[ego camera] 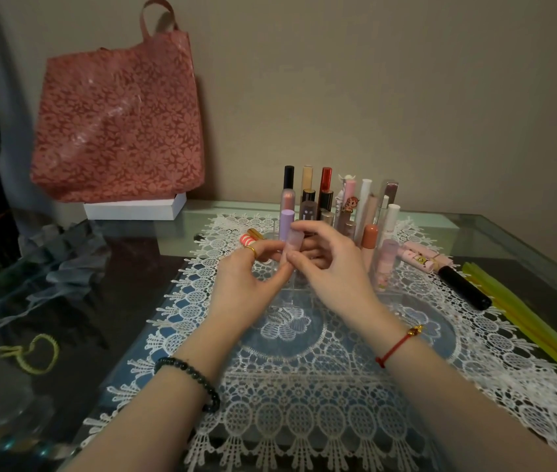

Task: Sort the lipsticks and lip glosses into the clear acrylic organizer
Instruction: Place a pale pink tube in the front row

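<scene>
Frosted pink tube (295, 240) — pinched between left hand (246, 279) and right hand (326, 265).

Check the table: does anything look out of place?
Most tubes stand upright in the acrylic organizer, but a black tube lies flat on the lace mat to its right, near pink tubes also lying down. The left hand and right hand hold a pale tube.
</scene>
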